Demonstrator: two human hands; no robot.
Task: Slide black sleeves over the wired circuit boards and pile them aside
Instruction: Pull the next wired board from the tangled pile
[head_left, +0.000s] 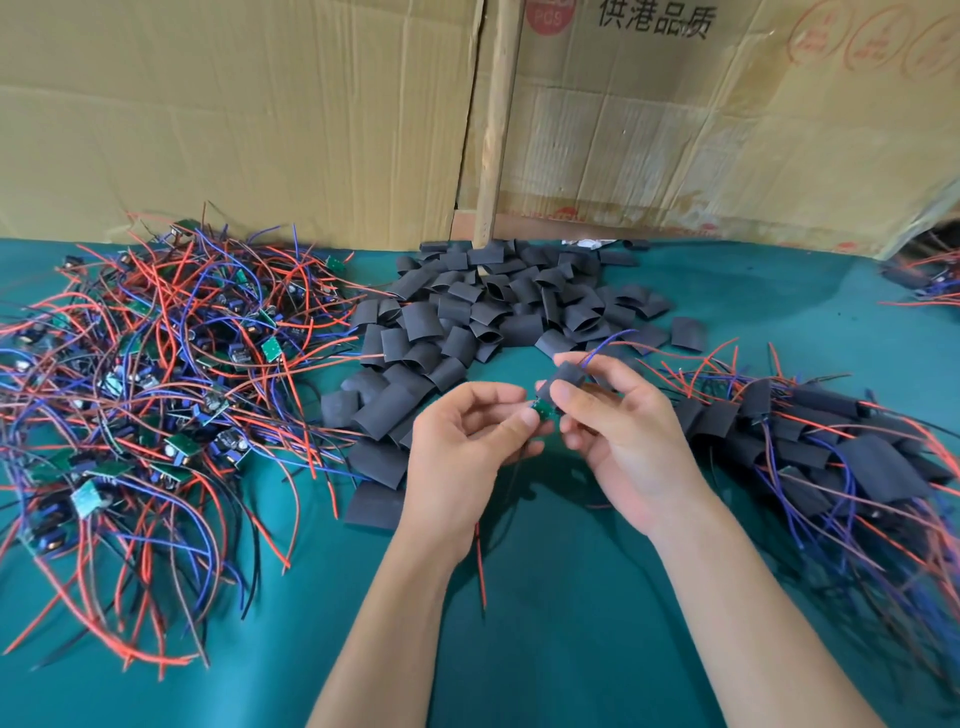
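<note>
My left hand (467, 441) pinches a small green circuit board (543, 411) at the middle of the table. A red wire (481, 566) hangs below that hand. My right hand (618, 431) pinches a black sleeve (568, 377) just above and right of the board. A blue wire (608, 343) comes out of the sleeve's far end. The board's near end shows bare between the two hands. A heap of loose black sleeves (467, 322) lies behind the hands.
A tangle of bare boards with red, blue and black wires (156, 374) fills the left. Sleeved boards (831, 447) are piled on the right. The cloth (571, 623) is teal. Cardboard boxes (260, 114) and a wooden post (498, 124) stand at the back.
</note>
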